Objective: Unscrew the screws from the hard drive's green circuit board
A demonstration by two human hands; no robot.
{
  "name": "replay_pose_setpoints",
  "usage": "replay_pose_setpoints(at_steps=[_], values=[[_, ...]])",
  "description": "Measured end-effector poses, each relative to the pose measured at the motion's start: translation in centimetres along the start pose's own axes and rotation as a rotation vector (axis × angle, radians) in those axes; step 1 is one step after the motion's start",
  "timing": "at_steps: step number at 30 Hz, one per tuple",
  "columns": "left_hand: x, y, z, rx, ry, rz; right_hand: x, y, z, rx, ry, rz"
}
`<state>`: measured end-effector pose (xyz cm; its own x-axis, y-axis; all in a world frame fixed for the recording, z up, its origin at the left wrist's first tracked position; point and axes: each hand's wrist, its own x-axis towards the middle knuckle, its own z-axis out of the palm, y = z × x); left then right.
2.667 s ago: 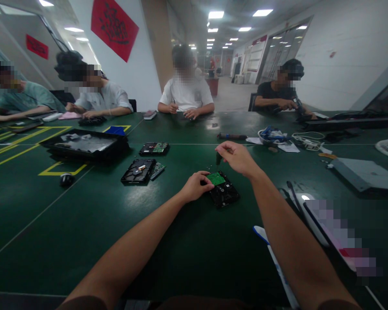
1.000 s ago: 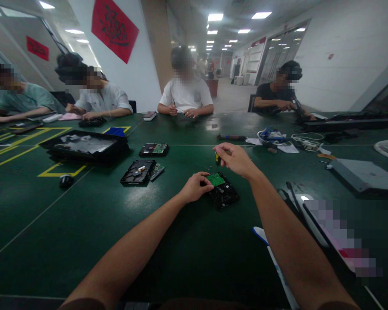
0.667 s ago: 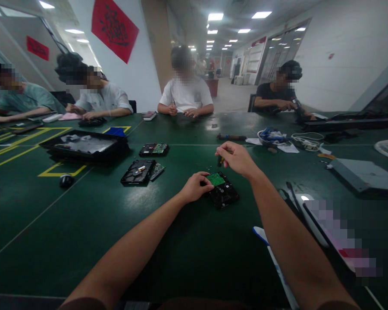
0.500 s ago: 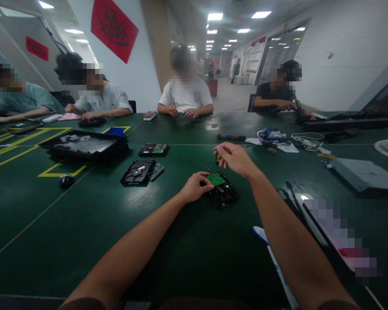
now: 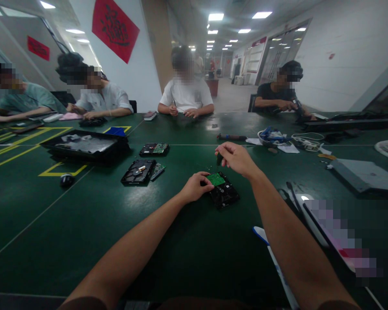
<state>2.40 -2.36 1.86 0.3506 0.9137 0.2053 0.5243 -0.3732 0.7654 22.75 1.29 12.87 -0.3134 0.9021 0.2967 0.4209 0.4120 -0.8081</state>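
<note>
A black hard drive [image 5: 224, 194] with a green circuit board [image 5: 216, 179] on its upper face lies on the table in front of me. My left hand [image 5: 197, 187] grips its left edge between thumb and fingers. Above the far end of the board, my right hand [image 5: 234, 158] is closed around the dark handle of a small screwdriver [image 5: 219, 158]. The screwdriver points down at the board; its tip is too small to make out. Tiny loose bits [image 5: 210, 167] lie just beyond the drive.
To the left are a second hard drive [image 5: 138, 172], a loose circuit board [image 5: 158, 172], another drive [image 5: 154, 149] and a black tray [image 5: 84, 146]. A grey metal case [image 5: 365, 174] and cables [image 5: 273, 135] lie right. Several people sit across the green table [image 5: 132, 241].
The screwdriver handle has turned in my right hand: its yellow marking, visible before, no longer shows. My left hand and the hard drive stay in place.
</note>
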Motion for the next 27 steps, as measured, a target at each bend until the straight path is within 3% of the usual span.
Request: replay_pose_setpoints(at_steps=[11, 21, 27], values=[[-0.08, -0.01, 0.02, -0.007, 0.003, 0.0, -0.08, -0.19, -0.15, -0.11, 0.084, -0.005], [0.08, -0.4, 0.19, -0.003, 0.004, 0.01, 0.05, -0.07, 0.0, -0.003, -0.016, -0.011], [0.03, -0.31, 0.04, -0.004, -0.001, 0.008, 0.04, -0.15, -0.16, -0.083, 0.067, -0.039]])
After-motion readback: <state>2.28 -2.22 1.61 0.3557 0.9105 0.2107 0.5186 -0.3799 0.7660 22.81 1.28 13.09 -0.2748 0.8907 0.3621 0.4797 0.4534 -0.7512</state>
